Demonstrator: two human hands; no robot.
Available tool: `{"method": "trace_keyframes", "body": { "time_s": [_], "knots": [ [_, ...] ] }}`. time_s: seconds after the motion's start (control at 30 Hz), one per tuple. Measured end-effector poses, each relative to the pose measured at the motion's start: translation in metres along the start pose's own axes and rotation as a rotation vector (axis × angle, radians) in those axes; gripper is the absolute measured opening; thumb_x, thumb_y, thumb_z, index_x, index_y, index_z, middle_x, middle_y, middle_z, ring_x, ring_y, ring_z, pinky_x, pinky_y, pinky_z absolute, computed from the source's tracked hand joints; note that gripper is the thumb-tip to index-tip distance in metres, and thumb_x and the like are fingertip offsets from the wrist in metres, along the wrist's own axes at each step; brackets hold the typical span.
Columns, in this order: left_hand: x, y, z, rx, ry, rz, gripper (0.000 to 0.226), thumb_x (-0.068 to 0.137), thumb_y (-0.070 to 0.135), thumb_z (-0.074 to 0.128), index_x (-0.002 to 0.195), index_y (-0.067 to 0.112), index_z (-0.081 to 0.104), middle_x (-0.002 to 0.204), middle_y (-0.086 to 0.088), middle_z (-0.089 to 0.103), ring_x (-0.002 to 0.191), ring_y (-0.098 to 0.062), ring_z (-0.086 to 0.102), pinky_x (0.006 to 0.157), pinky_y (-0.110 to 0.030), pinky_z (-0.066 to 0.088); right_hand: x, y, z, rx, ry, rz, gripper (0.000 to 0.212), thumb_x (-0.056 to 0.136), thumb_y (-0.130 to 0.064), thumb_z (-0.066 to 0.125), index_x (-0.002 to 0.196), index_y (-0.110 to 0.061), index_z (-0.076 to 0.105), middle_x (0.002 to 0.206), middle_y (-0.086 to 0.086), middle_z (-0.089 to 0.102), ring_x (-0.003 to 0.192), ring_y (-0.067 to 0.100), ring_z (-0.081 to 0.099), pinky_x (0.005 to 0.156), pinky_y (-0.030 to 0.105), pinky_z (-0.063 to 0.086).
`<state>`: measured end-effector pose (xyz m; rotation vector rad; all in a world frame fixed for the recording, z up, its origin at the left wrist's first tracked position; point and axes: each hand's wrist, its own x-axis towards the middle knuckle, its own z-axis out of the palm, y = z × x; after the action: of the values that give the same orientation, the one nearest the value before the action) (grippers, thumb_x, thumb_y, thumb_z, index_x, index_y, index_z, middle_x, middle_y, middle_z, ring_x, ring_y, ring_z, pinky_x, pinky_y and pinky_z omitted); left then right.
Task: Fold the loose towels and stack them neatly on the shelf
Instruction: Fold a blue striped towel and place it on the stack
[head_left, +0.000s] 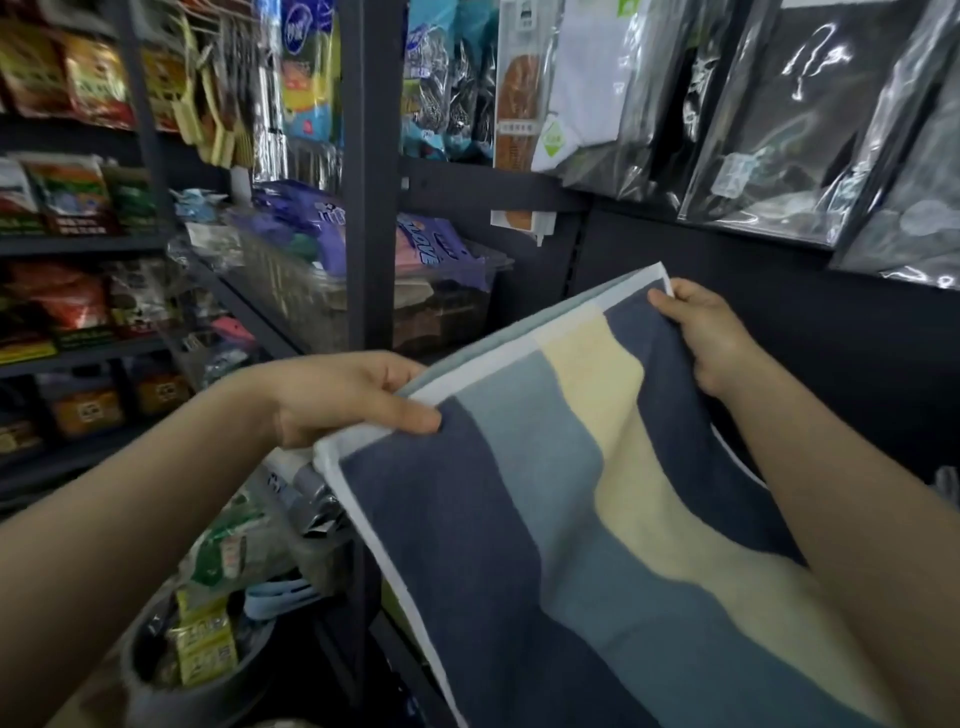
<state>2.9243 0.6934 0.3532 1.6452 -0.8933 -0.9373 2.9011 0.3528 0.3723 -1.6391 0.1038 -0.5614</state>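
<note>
Between dark metal shop shelves, a person holds a striped towel (597, 493) up in front of the body, stretched between both hands. Left hand (353, 397) pinches the towel's white-edged top border near its nearer corner, thumb pressed on the navy stripe and fingers curled behind the cloth. Right hand (711, 338) grips the far upper corner, thumb on top at the white hem. Bands of navy, grey-blue and pale yellow run down the cloth, which hangs toward the lower edge of the view and rests on no surface. A second layer shows along the top edge, so the towel appears doubled over. Behind it stand a dark upright post (371, 171), a clear basket (291, 286) of packaged goods, snack packets (67, 192) at left and bagged garments (779, 114) hanging at upper right.
</note>
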Motion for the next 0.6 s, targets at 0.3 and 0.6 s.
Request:
{"method": "trace_keyframes", "body": {
  "time_s": [0.3, 0.6],
  "knots": [
    [0.023, 0.010, -0.016, 0.307, 0.422, -0.130, 0.014, 0.080, 0.018, 0.068, 0.091, 0.009, 0.070, 0.096, -0.012, 0.070, 0.086, -0.025, 0.065, 0.080, -0.034, 0.052, 0.054, 0.002, 0.019, -0.851, 0.296, -0.323, 0.015, 0.091, -0.029, 0.049, 0.088, -0.017, 0.058, 0.088, 0.008, 0.061, 0.082, 0.027, 0.055, 0.064, 0.030, 0.033],
    [0.035, -0.020, -0.021, 0.799, 0.537, -0.365, 0.039, 0.092, 0.045, 0.049, 0.079, 0.011, 0.063, 0.076, 0.001, 0.062, 0.063, -0.008, 0.052, 0.055, -0.021, 0.037, 0.088, 0.087, 0.034, -0.992, -0.201, -0.022, 0.024, 0.095, -0.019, 0.043, 0.094, -0.001, 0.058, 0.099, 0.017, 0.061, 0.085, 0.028, 0.054, 0.072, 0.035, 0.042]
  ]
}}
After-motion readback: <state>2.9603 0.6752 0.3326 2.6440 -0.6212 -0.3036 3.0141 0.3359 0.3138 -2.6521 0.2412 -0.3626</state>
